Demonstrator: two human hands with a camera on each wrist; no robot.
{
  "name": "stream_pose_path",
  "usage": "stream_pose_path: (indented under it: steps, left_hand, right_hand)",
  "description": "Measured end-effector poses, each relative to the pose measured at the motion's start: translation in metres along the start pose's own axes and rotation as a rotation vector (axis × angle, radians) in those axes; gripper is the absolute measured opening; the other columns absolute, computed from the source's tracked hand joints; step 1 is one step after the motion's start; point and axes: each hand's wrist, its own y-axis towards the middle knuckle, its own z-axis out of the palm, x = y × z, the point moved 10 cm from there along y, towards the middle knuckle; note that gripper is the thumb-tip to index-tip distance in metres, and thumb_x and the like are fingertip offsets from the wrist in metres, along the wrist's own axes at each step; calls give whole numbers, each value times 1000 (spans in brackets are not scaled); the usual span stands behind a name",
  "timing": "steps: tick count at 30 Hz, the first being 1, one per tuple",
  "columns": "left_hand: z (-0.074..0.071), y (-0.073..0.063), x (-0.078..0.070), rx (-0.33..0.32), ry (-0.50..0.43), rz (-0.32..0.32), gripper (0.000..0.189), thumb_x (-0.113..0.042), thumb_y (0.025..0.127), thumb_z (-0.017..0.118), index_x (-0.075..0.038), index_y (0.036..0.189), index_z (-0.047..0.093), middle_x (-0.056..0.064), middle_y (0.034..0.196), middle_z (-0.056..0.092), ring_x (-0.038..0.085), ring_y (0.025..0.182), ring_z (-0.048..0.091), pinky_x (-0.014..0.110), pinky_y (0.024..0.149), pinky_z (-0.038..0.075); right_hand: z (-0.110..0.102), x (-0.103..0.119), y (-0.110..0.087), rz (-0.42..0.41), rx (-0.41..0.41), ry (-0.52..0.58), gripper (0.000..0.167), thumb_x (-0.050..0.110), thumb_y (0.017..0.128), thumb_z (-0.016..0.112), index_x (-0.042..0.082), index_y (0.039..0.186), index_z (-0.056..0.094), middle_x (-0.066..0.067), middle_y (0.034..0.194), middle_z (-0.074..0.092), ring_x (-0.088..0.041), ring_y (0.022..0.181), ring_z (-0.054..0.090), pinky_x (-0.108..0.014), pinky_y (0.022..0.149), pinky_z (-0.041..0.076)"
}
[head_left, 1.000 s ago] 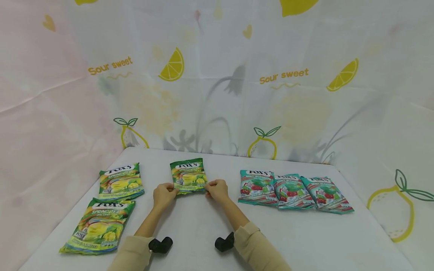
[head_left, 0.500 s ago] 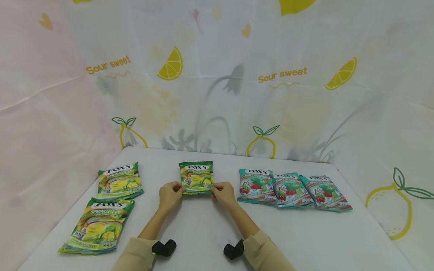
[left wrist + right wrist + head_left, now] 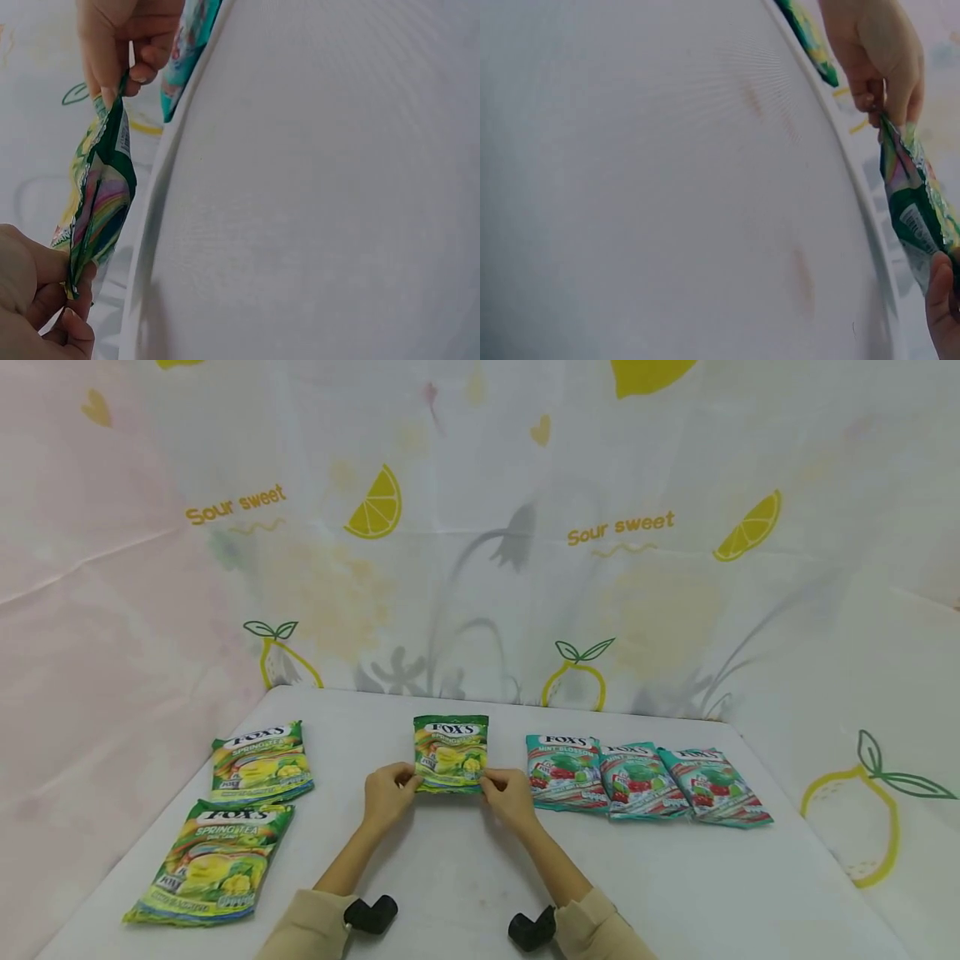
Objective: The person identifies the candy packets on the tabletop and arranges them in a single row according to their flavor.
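In the head view a green and yellow Fox's Spring Tea candy bag (image 3: 452,752) is held up facing the head camera, near the middle of the table. My left hand (image 3: 390,795) pinches its lower left corner. At the lower right corner my right hand (image 3: 510,797) pinches it between thumb and fingers. The left wrist view shows the candy bag (image 3: 101,195) edge-on, stretched between both hands. Its dark green back with a barcode label faces the right wrist camera, where the bag (image 3: 915,202) spans the two hands.
Two more Spring Tea bags, one farther back (image 3: 262,764) and one nearer (image 3: 213,864), lie at the table's left. On the right, three teal Mint Blossom bags (image 3: 567,772) lie in an overlapping row. A printed cloth (image 3: 465,568) hangs behind the white table (image 3: 450,893).
Both hands have carried the green candy bag rightward, toward the teal bags, and it has turned from slightly tilted to level. The other bags stay where they lay.
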Motion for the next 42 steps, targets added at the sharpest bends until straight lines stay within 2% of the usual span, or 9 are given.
stream_pose_path:
  steps: [3, 15, 22, 32, 37, 42]
  left_hand:
    - [3, 0, -2, 6, -6, 3, 6, 5, 73, 69, 7, 79, 69, 11, 65, 64, 14, 57, 50, 24, 54, 39]
    - [13, 1, -8, 32, -19, 8, 6, 6, 74, 68, 6, 80, 70, 9, 65, 64, 13, 59, 49, 24, 55, 38]
    - [18, 0, -11, 49, -23, 10, 6, 6, 75, 68, 6, 81, 70, 9, 65, 64, 13, 58, 48, 24, 54, 38]
    - [24, 0, -14, 53, -44, 37, 6, 6, 75, 69, 5, 81, 71, 8, 65, 64, 11, 57, 48, 23, 54, 38]
    - [26, 0, -14, 50, -45, 44, 6, 6, 75, 69, 5, 80, 71, 8, 65, 65, 10, 57, 48, 23, 53, 38]
    - [29, 0, -14, 57, -41, 38, 6, 6, 75, 69, 5, 80, 71, 7, 65, 65, 10, 57, 49, 23, 54, 39]
  right_hand:
    - [-4, 1, -3, -19, -4, -4, 24, -1, 88, 57, -12, 107, 64, -20, 88, 67, -8, 64, 55, -20, 56, 48]
    - [-16, -2, -9, -8, -38, -8, 23, -2, 88, 58, -13, 107, 64, -22, 92, 67, -9, 63, 57, -21, 56, 50]
    - [-21, -3, -11, -25, -39, 11, 23, -1, 88, 59, -14, 107, 63, -21, 79, 67, -11, 63, 57, -19, 55, 47]
    - [-26, -7, -12, -4, -38, -1, 24, -2, 88, 58, -13, 108, 63, -18, 76, 66, -9, 61, 55, -18, 53, 45]
    - [-29, -7, -13, -17, -45, 19, 23, -3, 88, 58, -15, 107, 63, -21, 72, 65, -9, 58, 55, -17, 50, 44]
    - [-31, -3, -17, -44, -44, 64, 24, -3, 88, 58, -17, 107, 62, -28, 72, 64, -16, 59, 58, -15, 48, 42]
